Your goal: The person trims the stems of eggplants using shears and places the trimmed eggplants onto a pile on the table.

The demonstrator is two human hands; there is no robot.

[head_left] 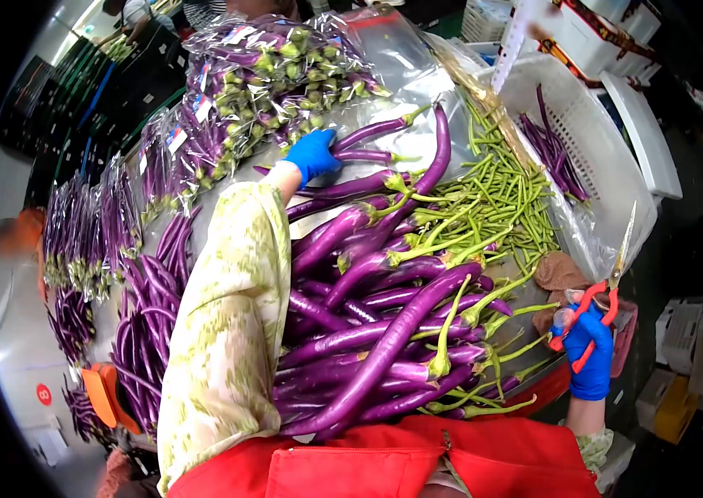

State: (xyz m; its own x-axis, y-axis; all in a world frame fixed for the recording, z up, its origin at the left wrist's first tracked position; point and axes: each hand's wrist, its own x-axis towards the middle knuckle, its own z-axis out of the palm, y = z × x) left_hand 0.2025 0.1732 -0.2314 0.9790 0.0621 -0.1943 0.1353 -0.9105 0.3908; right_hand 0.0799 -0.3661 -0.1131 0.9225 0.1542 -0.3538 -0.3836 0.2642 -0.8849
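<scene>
Head view: my right hand (590, 342) grips scissors (613, 284); my left hand (311, 158) touches eggplants (370, 132), finger closure I cannot tell. Likely slick, bruisable: hold mid-body.

L arm (223, 332) sleeved, extended fwd; L hand (312, 158) gloved, grip unconf. R hand (590, 353) gloved, curled, out to R side.

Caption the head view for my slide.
Blue-gloved left hand at long, glossy purple eggplants beside thin green stems; blue-gloved right hand holding red-handled metal scissors.
</scene>
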